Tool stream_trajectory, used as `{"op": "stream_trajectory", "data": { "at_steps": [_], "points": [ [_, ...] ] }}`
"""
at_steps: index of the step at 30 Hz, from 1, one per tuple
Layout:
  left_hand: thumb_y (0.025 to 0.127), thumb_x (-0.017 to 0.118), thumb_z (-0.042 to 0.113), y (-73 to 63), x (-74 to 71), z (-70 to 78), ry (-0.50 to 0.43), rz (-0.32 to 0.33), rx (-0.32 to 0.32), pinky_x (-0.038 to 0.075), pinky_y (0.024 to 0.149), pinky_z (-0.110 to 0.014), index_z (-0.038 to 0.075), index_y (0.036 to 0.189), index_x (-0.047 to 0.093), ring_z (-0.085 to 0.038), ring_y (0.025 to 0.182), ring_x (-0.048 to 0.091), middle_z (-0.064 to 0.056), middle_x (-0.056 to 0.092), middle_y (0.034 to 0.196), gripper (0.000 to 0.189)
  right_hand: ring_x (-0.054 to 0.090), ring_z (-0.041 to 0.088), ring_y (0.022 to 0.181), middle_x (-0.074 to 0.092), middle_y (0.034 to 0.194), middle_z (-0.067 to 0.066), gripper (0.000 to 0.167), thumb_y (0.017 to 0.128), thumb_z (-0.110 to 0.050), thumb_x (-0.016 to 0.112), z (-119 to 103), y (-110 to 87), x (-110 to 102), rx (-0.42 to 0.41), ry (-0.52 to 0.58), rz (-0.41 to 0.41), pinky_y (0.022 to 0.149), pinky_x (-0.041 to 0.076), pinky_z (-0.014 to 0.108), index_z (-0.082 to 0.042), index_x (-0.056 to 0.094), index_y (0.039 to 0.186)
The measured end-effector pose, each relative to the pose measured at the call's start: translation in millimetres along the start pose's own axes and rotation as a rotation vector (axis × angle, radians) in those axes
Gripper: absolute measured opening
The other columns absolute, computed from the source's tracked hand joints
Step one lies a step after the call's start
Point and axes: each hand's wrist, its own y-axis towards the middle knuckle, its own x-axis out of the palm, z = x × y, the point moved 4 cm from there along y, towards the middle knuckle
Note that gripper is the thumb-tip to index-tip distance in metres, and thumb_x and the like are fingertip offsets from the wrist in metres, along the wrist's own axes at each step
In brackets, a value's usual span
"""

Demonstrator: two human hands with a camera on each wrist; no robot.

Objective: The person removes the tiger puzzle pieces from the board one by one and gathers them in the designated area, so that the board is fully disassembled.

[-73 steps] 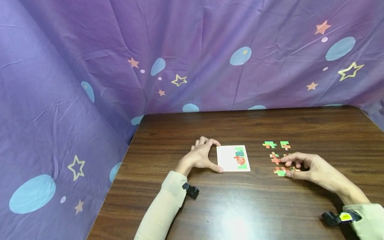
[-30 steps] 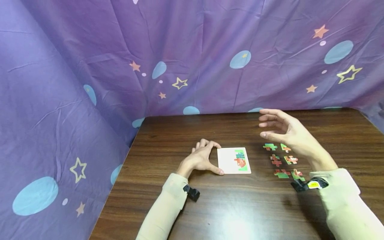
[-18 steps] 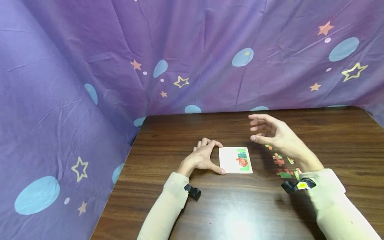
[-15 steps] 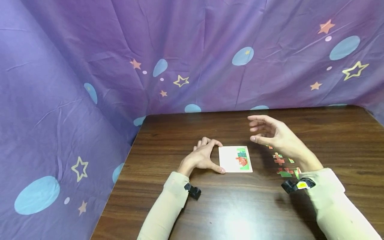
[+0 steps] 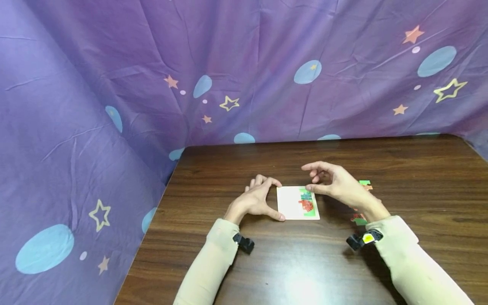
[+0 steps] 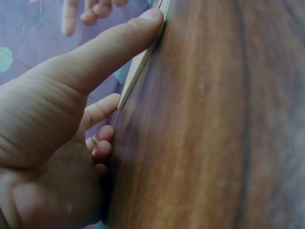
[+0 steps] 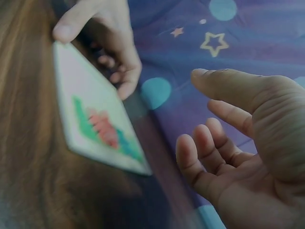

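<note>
A square white puzzle board lies flat on the table, with joined red, green and teal puzzle pieces along its right side. My left hand holds the board at its left side, thumb at the near corner and index finger at the far one. In the left wrist view the thumb rests against the board's thin edge. Above the board's far right corner hovers my right hand, fingers loosely bent. Nothing shows between its fingers in the right wrist view, where the board is blurred.
Loose puzzle pieces lie right of the board, partly hidden by my right hand and wrist; a green and orange piece and a red and green one show. A purple cloth hangs behind the brown wooden table.
My right hand has risen from the loose pieces, swung left past them and come down toward the board's right side. My left hand and the board have stayed in place.
</note>
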Motion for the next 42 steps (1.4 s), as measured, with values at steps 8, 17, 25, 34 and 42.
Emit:
{"op": "stream_trajectory", "data": {
  "at_steps": [8, 17, 25, 34, 42],
  "points": [
    [0.071, 0.105, 0.054, 0.7, 0.1, -0.1, 0.009, -0.007, -0.002, 0.034, 0.103, -0.039, 0.03, 0.155, 0.051, -0.024, 0.129, 0.04, -0.005, 0.042, 0.144, 0.103, 0.069, 0.018, 0.093, 0.065, 0.114, 0.024, 0.052, 0.095, -0.006, 0.089, 20.6, 0.9, 10.0, 0.032, -0.012, -0.074, 0.078, 0.057, 0.026, 0.001, 0.067, 0.141],
    [0.072, 0.105, 0.054, 0.0, 0.7, 0.0, 0.018, -0.005, -0.005, 0.035, 0.104, -0.039, 0.03, 0.156, 0.051, -0.025, 0.129, 0.04, -0.005, 0.042, 0.144, 0.103, 0.065, 0.018, 0.091, 0.069, 0.104, 0.014, 0.036, 0.091, -0.006, 0.091, 31.6, 0.6, 19.1, 0.039, -0.092, -0.101, 0.077, 0.056, 0.025, -0.003, 0.076, 0.123],
    [0.072, 0.104, 0.054, 0.3, 1.8, 0.0, 0.014, 0.006, 0.002, 0.035, 0.106, -0.041, 0.029, 0.154, 0.051, -0.025, 0.13, 0.041, -0.006, 0.043, 0.144, 0.101, 0.061, 0.016, 0.088, 0.063, 0.106, 0.01, 0.03, 0.09, -0.017, 0.096, 33.2, -2.6, 23.3, 0.058, -0.188, -0.098, 0.074, 0.052, 0.025, -0.012, 0.082, 0.117],
    [0.072, 0.105, 0.053, -2.5, 1.8, 1.2, 0.011, -0.009, -0.016, 0.036, 0.109, -0.041, 0.03, 0.156, 0.05, -0.026, 0.136, 0.04, -0.007, 0.042, 0.15, 0.103, 0.06, 0.015, 0.087, 0.065, 0.11, 0.009, 0.029, 0.09, -0.015, 0.095, 29.3, -4.8, 24.5, 0.035, -0.202, -0.108, 0.075, 0.051, 0.025, -0.012, 0.083, 0.116],
    [0.072, 0.105, 0.053, -2.0, 0.9, 2.5, 0.014, -0.008, -0.017, 0.036, 0.109, -0.041, 0.03, 0.156, 0.05, -0.026, 0.135, 0.04, -0.007, 0.042, 0.149, 0.102, 0.059, 0.02, 0.096, 0.06, 0.116, 0.012, 0.027, 0.091, -0.012, 0.093, 28.2, -4.9, 24.8, 0.04, -0.217, -0.108, 0.08, 0.053, 0.024, -0.012, 0.082, 0.115]
  ]
}}
